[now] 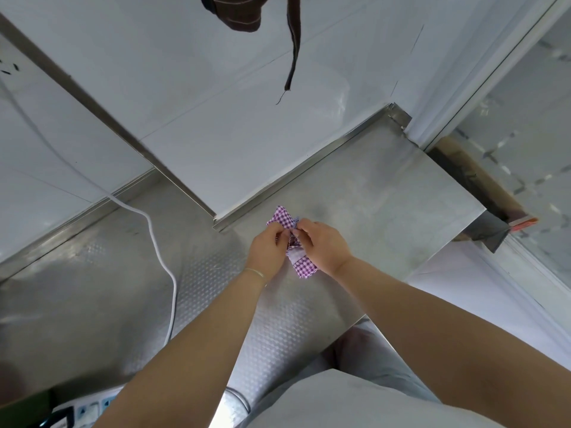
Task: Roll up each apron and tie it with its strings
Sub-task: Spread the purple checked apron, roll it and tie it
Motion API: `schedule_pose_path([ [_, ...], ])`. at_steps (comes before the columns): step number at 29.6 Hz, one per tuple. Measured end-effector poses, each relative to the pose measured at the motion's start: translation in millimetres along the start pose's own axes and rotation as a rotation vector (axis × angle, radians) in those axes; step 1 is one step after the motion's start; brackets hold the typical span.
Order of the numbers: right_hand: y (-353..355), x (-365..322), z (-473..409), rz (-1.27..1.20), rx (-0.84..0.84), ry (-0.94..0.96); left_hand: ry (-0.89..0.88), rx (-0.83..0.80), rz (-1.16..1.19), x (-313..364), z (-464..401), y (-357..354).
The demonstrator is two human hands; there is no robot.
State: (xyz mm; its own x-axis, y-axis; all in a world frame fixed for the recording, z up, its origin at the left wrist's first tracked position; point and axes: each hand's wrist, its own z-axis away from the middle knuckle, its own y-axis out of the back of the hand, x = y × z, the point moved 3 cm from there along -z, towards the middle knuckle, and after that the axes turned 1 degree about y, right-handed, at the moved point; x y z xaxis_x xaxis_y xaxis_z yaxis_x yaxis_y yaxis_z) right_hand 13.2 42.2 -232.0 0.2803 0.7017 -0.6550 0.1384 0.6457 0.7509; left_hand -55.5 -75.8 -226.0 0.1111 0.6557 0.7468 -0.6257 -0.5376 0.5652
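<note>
Both hands (pixel 296 242) on gingham apron (pixel 304 267)

Bright, even, diffuse lighting. The steel worktop (pixel 355 193) carries soft glare patches and only faint shadows. Wide-angle distortion bends straight lines toward the edges. The forearms and bottom corners appear slightly blurred.

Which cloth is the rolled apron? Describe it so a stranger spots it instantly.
Start at the steel counter below the white tiled wall. Near its middle, the left hand and right hand meet over a small bundle, the rolled apron. It is purple-and-white checked, unlike the brown striped cloth hanging up on the wall.
</note>
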Motion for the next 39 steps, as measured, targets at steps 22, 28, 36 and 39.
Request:
schedule_pose_path([
  [22, -20, 35, -19, -0.361, 0.139, -0.817, 0.248, 0.047, 0.439, -27, 40, -19],
  [28, -18, 35, -22, -0.365, 0.057, -0.761, -0.343, -0.061, -0.129, -15, 31, -9],
  [36, -15, 27, -12, -0.377, 0.018, -0.626, -0.356, -0.228, -0.257, 6, 6, -8],
  [39, -13, 23, -4, -0.455, 0.091, -0.636, -0.042, -0.221, 0.032, 6, -1, -13],
])
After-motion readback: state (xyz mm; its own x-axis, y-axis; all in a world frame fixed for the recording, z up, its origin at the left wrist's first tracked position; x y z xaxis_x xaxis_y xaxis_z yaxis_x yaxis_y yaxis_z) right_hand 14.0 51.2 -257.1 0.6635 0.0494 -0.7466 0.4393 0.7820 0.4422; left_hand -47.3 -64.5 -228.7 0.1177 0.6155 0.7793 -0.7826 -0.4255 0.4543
